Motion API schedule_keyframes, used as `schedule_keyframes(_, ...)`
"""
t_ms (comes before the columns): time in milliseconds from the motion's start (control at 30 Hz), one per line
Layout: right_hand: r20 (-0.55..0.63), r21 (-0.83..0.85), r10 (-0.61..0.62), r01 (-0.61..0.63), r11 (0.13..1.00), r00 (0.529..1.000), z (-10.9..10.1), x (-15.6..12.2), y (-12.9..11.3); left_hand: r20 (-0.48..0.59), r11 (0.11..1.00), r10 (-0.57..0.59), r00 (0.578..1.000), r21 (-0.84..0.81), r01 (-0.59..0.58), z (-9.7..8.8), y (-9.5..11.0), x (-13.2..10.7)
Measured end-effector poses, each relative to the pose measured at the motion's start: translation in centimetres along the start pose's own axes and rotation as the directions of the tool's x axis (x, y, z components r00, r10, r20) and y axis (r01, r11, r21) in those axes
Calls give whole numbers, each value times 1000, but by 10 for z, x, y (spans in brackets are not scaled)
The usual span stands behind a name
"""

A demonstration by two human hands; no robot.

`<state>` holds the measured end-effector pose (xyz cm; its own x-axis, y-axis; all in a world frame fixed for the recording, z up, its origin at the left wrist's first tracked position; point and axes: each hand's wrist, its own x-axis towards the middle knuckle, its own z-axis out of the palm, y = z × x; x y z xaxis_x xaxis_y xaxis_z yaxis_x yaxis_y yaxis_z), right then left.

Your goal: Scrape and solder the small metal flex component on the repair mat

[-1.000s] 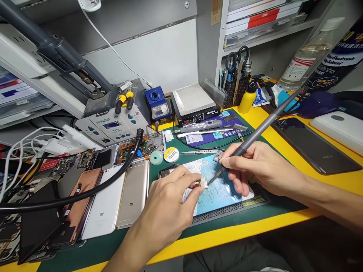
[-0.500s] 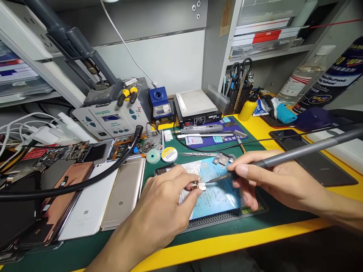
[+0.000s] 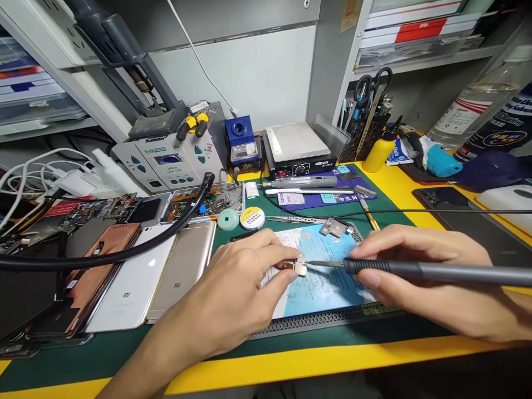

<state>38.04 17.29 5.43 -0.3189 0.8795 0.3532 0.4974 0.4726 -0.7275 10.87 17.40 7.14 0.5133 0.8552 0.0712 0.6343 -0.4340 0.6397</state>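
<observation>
Between thumb and index finger, my left hand point(image 3: 243, 280) pinches a small silvery and copper-coloured phone part point(image 3: 301, 268); the fingers hide some of it. My right hand point(image 3: 436, 277) is closed around the grip of a soldering iron point(image 3: 399, 270), held almost level. Its thin tip points left and meets, or nearly meets, the right end of the part. Under both hands lies a blue and white sheet point(image 3: 320, 296). A small circuit board with metal shields point(image 3: 336, 227) rests at the sheet's far edge, near a pair of tweezers point(image 3: 286, 220).
Several phones, such as a gold one point(image 3: 183, 271), lie at left under a black hose point(image 3: 166, 244). Behind stand a hot-air station point(image 3: 170, 160), a blue soldering station point(image 3: 239, 133) and a heating plate point(image 3: 297, 141). A yellow bottle point(image 3: 380, 149) stands at right.
The view has shifted slightly. My right hand has turned the soldering iron from a slant to nearly level, its tip still at the small part. My left hand keeps its pinch.
</observation>
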Motion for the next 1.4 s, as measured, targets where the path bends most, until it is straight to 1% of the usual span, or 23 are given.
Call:
schedule_keyframes(67,-7,-33,-116,115,993,993,1,-4,2,5,1000,17,1000,1,-17,-2,-1,2)
schedule_keyframes(167,1,22,-273,273,962,962,4,-10,5,25,1000,24,999,-7,-23,-4,-2,5)
schedule_keyframes(233,-19,49,-323,324,945,946,7,-12,8,41,1000,18,999,-21,-17,-6,-3,6)
schedule_keyframes(300,-26,49,-345,346,937,938,9,-13,12,53,1000,10,999,-30,-9,-7,-4,7)
schedule_keyframes(433,25,43,-396,395,918,918,9,-10,14,80,999,-5,997,-31,8,-9,-4,7)
schedule_keyframes(533,31,36,-403,402,915,914,7,-7,9,89,1000,-9,996,-23,11,-9,-4,9)
schedule_keyframes(700,-13,27,-360,360,933,933,6,-5,1,90,1000,-1,996,-20,3,-9,-4,9)
schedule_keyframes(1000,2,0,-377,377,926,926,10,-11,11,88,1000,21,996,3,-22,-8,-5,6)
schedule_keyframes(1200,11,-15,-369,369,929,929,9,-11,8,82,1000,29,996,-6,-29,-7,-5,8)
schedule_keyframes(1400,-13,-3,-336,336,942,942,10,-12,7,73,999,35,997,-12,-34,-7,-5,6)
